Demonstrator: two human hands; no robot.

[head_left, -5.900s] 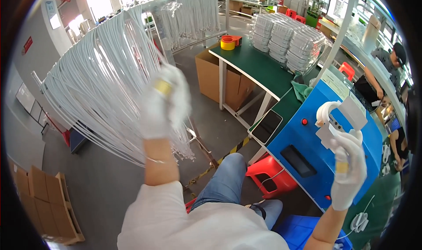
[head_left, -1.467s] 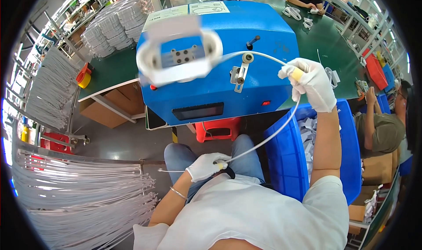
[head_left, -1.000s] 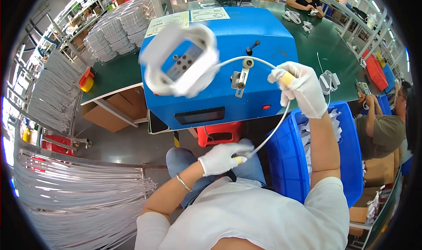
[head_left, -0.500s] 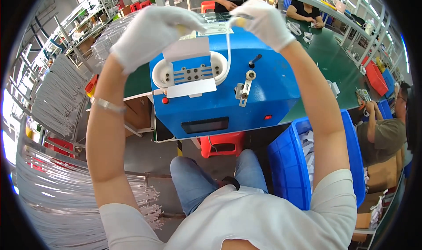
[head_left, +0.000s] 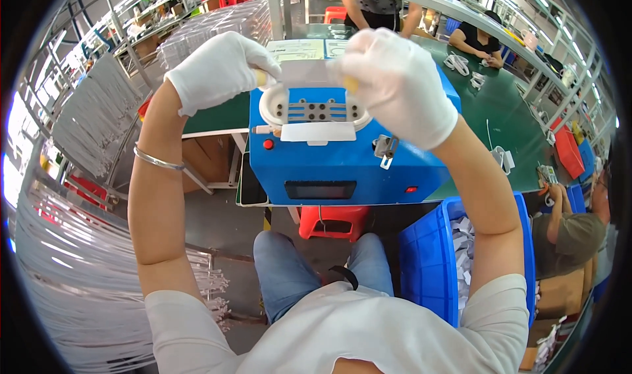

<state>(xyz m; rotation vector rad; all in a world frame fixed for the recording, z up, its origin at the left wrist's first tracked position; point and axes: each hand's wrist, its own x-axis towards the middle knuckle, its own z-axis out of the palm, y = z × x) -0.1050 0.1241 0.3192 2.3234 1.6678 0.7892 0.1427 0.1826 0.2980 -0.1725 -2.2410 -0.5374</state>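
Observation:
A white cable (head_left: pixel 271 115) lies in an oval loop around a slotted metal fixture (head_left: pixel 316 111) on top of a blue machine (head_left: pixel 368 167). A white strip (head_left: pixel 318 132) stands along the loop's near side, and a paler flap (head_left: pixel 307 73) rises along the far side. At the flap's left end is my left hand (head_left: pixel 214 73), in a white glove with a yellow patch at the fingertips, pinched closed. My right hand (head_left: pixel 397 88), gloved the same way and blurred, is curled by the flap's right end. What either hand's fingers grip is hidden.
On the right, a blue crate (head_left: pixel 428 262) holds small white pieces. White cables (head_left: pixel 92 121) hang in bundles at the left. A red stool (head_left: pixel 332 221) is under the bench. Coiled cables (head_left: pixel 457 63) lie on the green table (head_left: pixel 484 104), where other people work.
My right hand has come down and nearer, toward the loop's right end. My left hand has lowered slightly. The machine sits further right in view as my head has shifted.

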